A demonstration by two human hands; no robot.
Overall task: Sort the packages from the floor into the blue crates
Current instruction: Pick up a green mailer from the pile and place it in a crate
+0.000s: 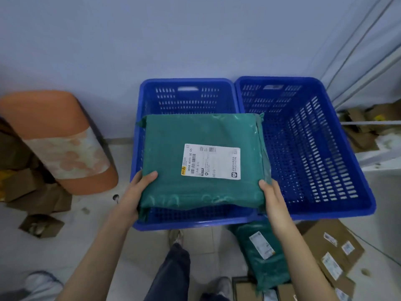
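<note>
Both hands are holding a large green package (201, 161) flat above the left blue crate (186, 92), its white shipping label (211, 161) facing up. The left hand (135, 192) is gripping the package's near left corner, thumb lying on top and fingers curled underneath; the right hand (271, 196) is gripping the near right corner in the same way. The package is covering most of the left crate's opening (its right edge is reaching over the rim shared with the neighbour). The right blue crate (303, 148) is standing touching the left one, both on the floor (91, 242) against the wall. On the floor near the right crate's near edge, a smaller green package (262, 253) is lying beside brown cardboard boxes (332, 253) bearing labels. An orange roll (58, 140) is leaning to the left of the crates.
</note>
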